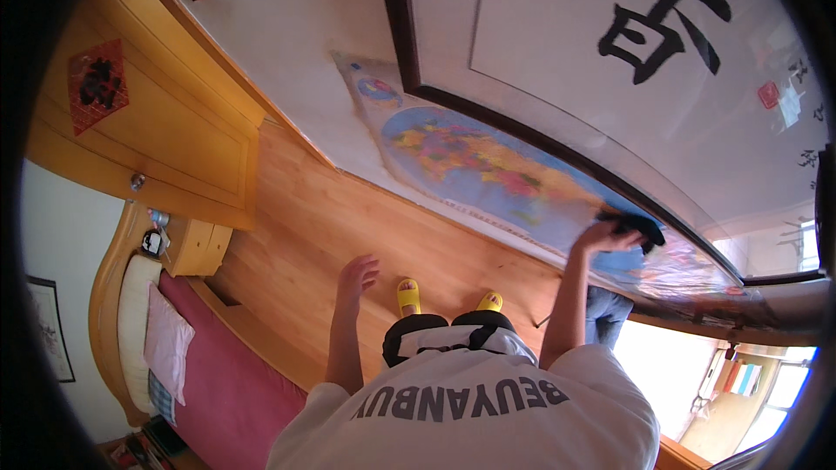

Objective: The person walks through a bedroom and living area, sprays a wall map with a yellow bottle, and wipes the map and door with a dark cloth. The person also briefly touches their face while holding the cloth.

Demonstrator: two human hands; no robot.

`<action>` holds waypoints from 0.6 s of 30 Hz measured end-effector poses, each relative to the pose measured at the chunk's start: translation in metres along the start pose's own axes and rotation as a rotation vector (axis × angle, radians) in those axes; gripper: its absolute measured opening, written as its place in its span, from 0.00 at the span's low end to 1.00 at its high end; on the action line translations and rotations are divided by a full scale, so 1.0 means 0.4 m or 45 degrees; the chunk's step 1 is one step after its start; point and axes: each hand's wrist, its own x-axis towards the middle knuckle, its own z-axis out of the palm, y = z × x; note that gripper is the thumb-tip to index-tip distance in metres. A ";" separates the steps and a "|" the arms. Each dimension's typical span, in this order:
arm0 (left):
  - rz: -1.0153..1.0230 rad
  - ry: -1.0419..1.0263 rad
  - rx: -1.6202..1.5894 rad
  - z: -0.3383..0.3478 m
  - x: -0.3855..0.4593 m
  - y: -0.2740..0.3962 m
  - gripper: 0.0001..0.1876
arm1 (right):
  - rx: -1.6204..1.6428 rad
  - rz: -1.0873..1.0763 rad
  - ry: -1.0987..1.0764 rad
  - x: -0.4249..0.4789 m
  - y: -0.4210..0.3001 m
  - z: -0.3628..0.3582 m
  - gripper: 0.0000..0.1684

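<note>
A black cloth (643,230) is in my right hand (604,238), raised by the lower edge of a large framed calligraphy piece (542,134). Whether the cloth touches the dark frame cannot be told. Behind and below that hand, a world map (457,163) covers part of the wall. My left hand (359,274) hangs over the wooden floor, holding nothing, its fingers slightly apart. The calligraphy bears large black brush characters and a red seal, with window light reflected in its glass.
A bed with a dark pink cover (228,365) lies to the left, by a wooden nightstand (199,248) and a wooden door (196,124). Blue jeans (606,316) show beyond my right arm. At lower right, a bookshelf (735,382) stands by a bright window.
</note>
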 end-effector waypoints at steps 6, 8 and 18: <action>-0.028 0.162 -0.039 -0.167 -0.016 -0.005 0.16 | 0.126 -0.366 -0.420 -0.374 -0.310 0.150 0.19; -0.025 0.259 -0.079 -0.232 -0.031 -0.007 0.15 | 0.151 -0.504 -0.782 -0.484 -0.444 0.184 0.19; -0.011 0.349 -0.016 -0.396 -0.077 -0.039 0.17 | 0.912 -0.420 -1.790 -0.840 -0.744 0.289 0.30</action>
